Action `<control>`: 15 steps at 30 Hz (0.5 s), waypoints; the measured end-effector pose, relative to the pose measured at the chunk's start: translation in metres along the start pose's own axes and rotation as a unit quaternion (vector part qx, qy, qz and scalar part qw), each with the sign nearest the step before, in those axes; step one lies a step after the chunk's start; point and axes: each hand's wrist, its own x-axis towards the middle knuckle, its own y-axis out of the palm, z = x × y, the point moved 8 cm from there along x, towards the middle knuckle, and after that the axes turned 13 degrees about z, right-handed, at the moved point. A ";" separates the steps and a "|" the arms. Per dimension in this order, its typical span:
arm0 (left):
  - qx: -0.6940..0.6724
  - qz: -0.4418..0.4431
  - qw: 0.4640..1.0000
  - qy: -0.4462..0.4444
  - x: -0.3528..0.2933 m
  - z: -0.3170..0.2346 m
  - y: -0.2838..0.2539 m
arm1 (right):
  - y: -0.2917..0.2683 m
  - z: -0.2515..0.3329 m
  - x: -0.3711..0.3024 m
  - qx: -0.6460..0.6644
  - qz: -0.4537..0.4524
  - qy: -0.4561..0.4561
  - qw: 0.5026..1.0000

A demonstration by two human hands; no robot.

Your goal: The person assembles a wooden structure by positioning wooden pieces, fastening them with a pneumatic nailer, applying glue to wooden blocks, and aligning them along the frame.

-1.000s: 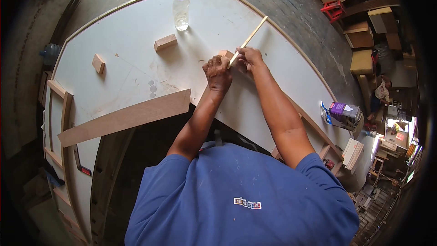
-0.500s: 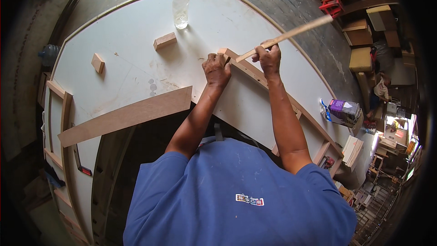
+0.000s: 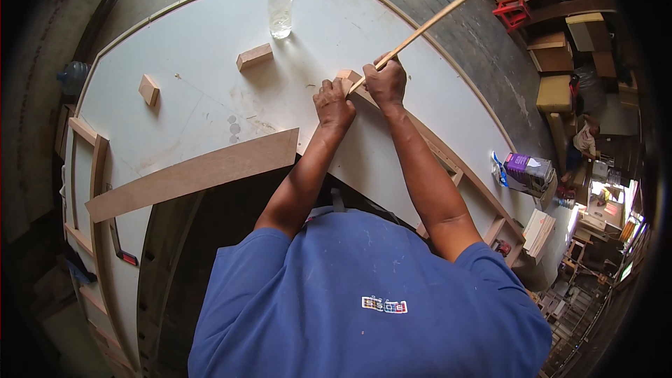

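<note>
My right hand (image 3: pixel 386 85) is closed around a long, thin wooden stick (image 3: pixel 434 21). The stick slants up to the right, and its lower end comes down beside my left hand (image 3: pixel 334 106). Curled fingers of that left hand grip the near end of a wooden frame (image 3: pixel 483 192), where a short end piece (image 3: pixel 348 75) shows just past the fingertips. The frame lies on a large white board (image 3: pixel 203 35) and runs down to the right under my right forearm. What the left fingertips press on is partly hidden.
Two wooden blocks (image 3: pixel 255 57) (image 3: pixel 149 89) and a water bottle with a blue cap (image 3: pixel 281 10) stand on the board. A tapered wooden panel (image 3: pixel 196 171) lies at its near edge, beside a dark opening. A purple package (image 3: pixel 526 171) sits right; a red stool (image 3: pixel 511 14) stands beyond.
My right hand has moved left, closer to my left hand, and the stick now tilts more steeply. Its lower end has reached the left fingers. The left hand has stayed in place.
</note>
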 end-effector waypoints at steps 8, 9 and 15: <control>0.092 0.004 0.995 -0.031 0.003 0.002 0.006 | 0.013 0.024 -0.008 -0.113 -0.013 -0.074 0.991; 0.092 -0.005 0.995 -0.031 0.003 0.001 0.006 | 0.014 0.026 -0.009 -0.121 -0.013 -0.092 0.988; 0.109 -0.023 0.993 -0.043 0.004 0.001 0.005 | 0.017 0.031 -0.023 -0.105 -0.008 -0.127 0.986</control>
